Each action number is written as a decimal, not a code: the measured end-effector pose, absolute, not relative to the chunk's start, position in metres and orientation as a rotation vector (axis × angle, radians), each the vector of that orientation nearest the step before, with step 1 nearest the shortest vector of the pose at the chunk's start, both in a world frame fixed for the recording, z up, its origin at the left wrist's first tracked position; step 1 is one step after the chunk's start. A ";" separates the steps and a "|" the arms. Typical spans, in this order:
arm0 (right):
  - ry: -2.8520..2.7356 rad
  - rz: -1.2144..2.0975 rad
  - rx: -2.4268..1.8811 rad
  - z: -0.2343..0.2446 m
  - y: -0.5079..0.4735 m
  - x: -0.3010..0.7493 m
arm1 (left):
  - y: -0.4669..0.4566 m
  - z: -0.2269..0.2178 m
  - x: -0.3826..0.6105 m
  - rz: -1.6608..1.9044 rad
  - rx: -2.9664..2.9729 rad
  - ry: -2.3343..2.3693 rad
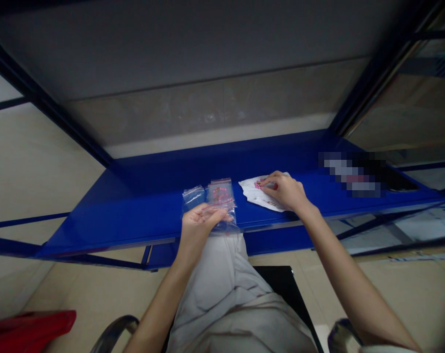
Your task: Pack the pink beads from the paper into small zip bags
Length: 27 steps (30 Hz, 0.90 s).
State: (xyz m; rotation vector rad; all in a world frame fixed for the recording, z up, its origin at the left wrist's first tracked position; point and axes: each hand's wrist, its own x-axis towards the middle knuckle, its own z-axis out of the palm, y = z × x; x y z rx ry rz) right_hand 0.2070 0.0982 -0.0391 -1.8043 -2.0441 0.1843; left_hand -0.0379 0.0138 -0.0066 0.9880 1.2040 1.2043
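Note:
My left hand [197, 223] is closed on a small clear zip bag [222, 203] with pink beads inside, holding it upright at the front edge of the blue shelf [134, 215]. A second clear bag [193, 196] lies just behind it. My right hand [286, 191] rests on a white sheet [257, 196] on the shelf, its fingers pinched over small pink pieces [261, 184]; I cannot make out exactly what they hold.
Dark blue shelf posts [41, 98] frame the rack on both sides. A blurred-out patch [351, 174] sits at the shelf's right. A red object [31, 328] lies on the floor at lower left. My lap and a dark chair seat [281, 284] are below.

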 end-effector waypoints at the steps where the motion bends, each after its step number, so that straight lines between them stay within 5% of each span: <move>1: -2.049 0.184 -1.800 -0.040 0.099 0.207 | 0.013 -0.006 -0.038 1.201 1.002 1.209; 12: -2.015 0.157 -1.759 -0.020 0.091 0.205 | 0.011 -0.009 -0.033 1.289 1.197 1.166; 20: -2.018 0.584 -1.079 0.041 0.039 0.159 | 0.007 -0.021 -0.029 1.347 1.632 1.397; 27: -2.086 0.605 -1.145 0.045 0.021 0.140 | 0.007 -0.019 -0.031 1.528 2.096 1.512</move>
